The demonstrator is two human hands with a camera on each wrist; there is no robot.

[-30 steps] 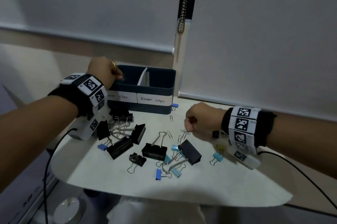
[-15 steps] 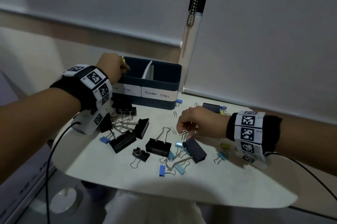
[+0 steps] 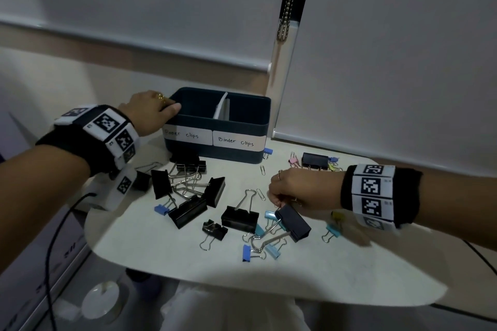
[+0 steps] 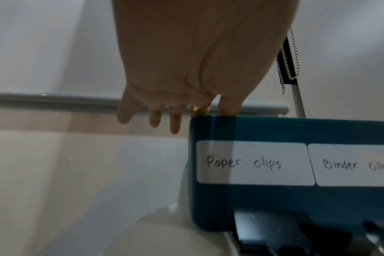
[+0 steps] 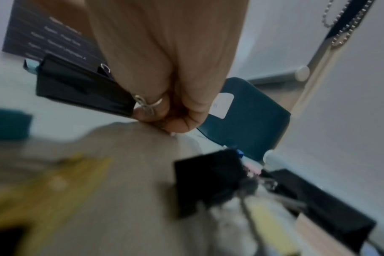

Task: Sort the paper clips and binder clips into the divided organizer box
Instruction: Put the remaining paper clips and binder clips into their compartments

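The dark blue organizer box [image 3: 215, 120] stands at the back of the table, split by a white divider and labelled "Paper clips" on the left and "Binder clips" on the right. My left hand [image 3: 166, 107] rests on its left front corner, thumb on the rim; in the left wrist view the fingers [image 4: 175, 121] hang straight beside the box [image 4: 274, 128]. My right hand [image 3: 277, 198] is curled down onto the table, fingertips pinching a silver paper clip that is mostly hidden. Another paper clip [image 3: 260, 194] lies just left of it. A large black binder clip [image 3: 293, 223] touches that hand's underside.
Black binder clips lie in a tangle at the centre left [image 3: 188, 190] and centre [image 3: 239, 219]. Small blue ones [image 3: 246, 252] sit near the front, and pink, yellow and black ones [image 3: 314, 160] at the back right. The table's front edge [image 3: 242, 285] curves close by. A cable hangs off at the left.
My right hand dropped from a raised fist onto the table among the paper clips. My left hand shifted from above the paper-clip compartment to the box's left corner rim.
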